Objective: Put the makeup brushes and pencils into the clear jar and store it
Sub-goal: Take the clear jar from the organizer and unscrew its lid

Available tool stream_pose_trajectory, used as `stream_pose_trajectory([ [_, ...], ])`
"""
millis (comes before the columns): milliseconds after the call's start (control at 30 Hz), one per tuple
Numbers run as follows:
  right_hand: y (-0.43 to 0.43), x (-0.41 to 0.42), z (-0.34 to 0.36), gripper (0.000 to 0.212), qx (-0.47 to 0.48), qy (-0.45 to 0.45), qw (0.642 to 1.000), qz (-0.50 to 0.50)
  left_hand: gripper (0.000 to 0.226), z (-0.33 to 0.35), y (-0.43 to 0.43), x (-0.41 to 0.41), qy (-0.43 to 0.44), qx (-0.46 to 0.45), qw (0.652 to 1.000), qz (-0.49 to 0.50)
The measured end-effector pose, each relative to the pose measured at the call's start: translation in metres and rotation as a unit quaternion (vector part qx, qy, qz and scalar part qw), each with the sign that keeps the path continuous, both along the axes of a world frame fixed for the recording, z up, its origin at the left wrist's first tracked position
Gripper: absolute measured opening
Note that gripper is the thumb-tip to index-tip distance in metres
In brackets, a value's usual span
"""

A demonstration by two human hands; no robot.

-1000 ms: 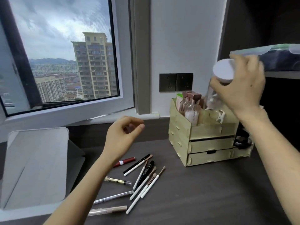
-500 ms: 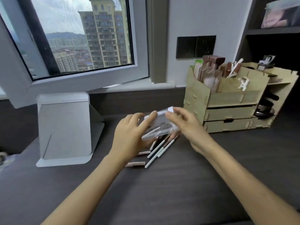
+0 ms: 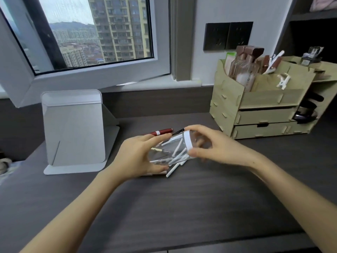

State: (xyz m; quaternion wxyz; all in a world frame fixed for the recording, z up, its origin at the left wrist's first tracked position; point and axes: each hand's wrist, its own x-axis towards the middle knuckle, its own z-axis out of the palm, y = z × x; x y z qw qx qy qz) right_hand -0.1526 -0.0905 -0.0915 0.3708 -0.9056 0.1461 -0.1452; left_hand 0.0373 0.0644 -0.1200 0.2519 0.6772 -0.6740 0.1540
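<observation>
A clear jar (image 3: 169,152) with a white lid (image 3: 187,141) is held on its side just above the dark desk. My left hand (image 3: 138,157) grips the jar's body from the left. My right hand (image 3: 209,145) wraps the white lid end. Under and behind the jar lie white-handled makeup brushes (image 3: 173,169), seen partly through the clear plastic. A red pencil (image 3: 161,132) and a thin black pencil (image 3: 178,131) rest on the desk just beyond my hands. I cannot tell whether any brush is inside the jar.
A wooden drawer organizer (image 3: 264,110) full of cosmetics stands at the back right. A grey folding stand (image 3: 74,128) sits at the left. An open window (image 3: 91,39) and wall sockets (image 3: 228,35) are behind. A dark shelf unit (image 3: 313,33) rises at the far right.
My right hand brought the jar down from the shelf area at the right to the desk. My left hand took hold of its body, and the jar now lies tilted over the brushes.
</observation>
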Motion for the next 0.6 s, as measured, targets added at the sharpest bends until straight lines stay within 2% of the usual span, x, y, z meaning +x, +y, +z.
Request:
stream_pose_trajectory([
  [100,-0.003,-0.005,-0.004,0.069,0.02,-0.02,0.999,0.045,0.079,-0.005,0.0,0.001,0.016,0.016,1.0,0.009],
  [200,0.003,-0.005,-0.005,0.065,-0.006,-0.014,1.0,0.024,0.079,-0.007,-0.002,-0.002,0.015,0.029,0.999,0.009],
  [300,0.0,-0.012,-0.001,0.059,-0.015,-0.077,0.997,-0.018,0.077,-0.006,0.0,0.001,0.039,0.017,0.999,0.016],
  [367,-0.014,-0.023,-0.006,0.056,-0.003,-0.113,0.99,-0.082,0.076,-0.005,0.006,0.007,0.107,-0.006,0.993,0.04],
  [500,-0.046,-0.042,-0.053,0.056,0.016,0.006,0.981,-0.193,0.074,-0.007,0.016,0.019,0.273,-0.049,0.958,0.073],
  [600,-0.057,-0.051,-0.078,0.051,0.026,0.037,0.974,-0.223,0.074,-0.013,0.019,0.023,0.368,-0.08,0.925,0.051],
])
